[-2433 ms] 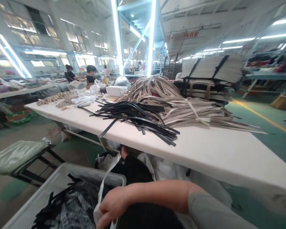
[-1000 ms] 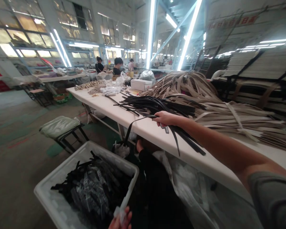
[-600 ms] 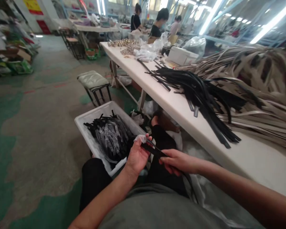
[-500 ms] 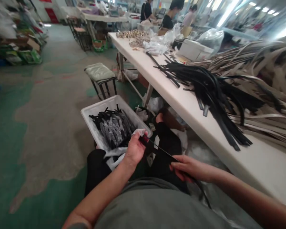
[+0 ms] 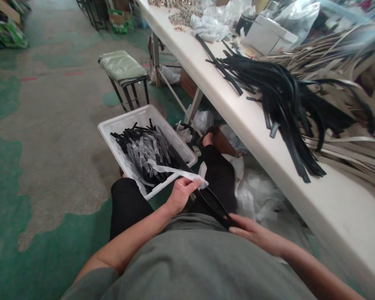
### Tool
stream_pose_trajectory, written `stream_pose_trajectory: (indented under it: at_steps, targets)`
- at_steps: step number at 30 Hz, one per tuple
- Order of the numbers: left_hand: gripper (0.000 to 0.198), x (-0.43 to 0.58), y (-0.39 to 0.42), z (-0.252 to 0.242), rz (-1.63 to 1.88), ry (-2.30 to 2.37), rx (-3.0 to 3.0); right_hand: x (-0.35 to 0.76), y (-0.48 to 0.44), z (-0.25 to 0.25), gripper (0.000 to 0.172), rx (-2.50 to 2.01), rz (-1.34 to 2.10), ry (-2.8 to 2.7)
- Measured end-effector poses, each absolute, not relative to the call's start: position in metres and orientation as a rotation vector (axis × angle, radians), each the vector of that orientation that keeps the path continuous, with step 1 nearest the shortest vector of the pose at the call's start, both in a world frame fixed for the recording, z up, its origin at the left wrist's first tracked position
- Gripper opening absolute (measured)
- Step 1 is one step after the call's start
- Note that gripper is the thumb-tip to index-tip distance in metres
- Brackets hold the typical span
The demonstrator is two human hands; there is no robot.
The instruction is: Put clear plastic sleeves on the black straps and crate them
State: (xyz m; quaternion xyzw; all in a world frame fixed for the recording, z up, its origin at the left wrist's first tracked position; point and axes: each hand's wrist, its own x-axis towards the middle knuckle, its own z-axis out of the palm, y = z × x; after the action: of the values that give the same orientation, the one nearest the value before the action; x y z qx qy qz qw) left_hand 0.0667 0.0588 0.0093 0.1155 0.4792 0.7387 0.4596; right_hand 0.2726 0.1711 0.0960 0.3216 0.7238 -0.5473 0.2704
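Note:
A long black strap (image 5: 211, 204) stretches across my lap, looped so that two strands show between my hands. My left hand (image 5: 181, 195) is closed at its upper end, pinching a thin white strip (image 5: 175, 170) that trails over the bin's near rim. Whether these fingers also grip the strap is hard to see. Lower right, my right hand (image 5: 254, 233) has its thumb and fingers closed on the strap. Just beyond my left hand, a white plastic bin (image 5: 109, 139) holds many black straps (image 5: 145, 152), several wrapped in clear film.
To my right runs a long white table (image 5: 262, 154) with a pile of black straps (image 5: 278, 96) and beige strips (image 5: 325, 54). A padded stool (image 5: 123, 66) stands beyond the bin. Plastic bags (image 5: 256, 196) lie under the table.
My view has tilted down. The white strip, bunched at my left hand before, now extends leftward over the bin. The strap between my hands has slackened from taut into a loop.

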Motion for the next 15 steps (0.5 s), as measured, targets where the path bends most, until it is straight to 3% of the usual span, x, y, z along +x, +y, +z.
stream_pose_trajectory:
  at_steps: [6,15]
  targets:
    - [0.024,0.074,0.047,0.024,1.676,1.301,0.572,0.19,0.16,0.062,0.037,0.671,-1.738,2.154]
    - [0.023,0.055,0.045,0.023,1.969,1.244,0.274,0.206,0.166,0.063,0.051,0.594,-1.816,1.966]
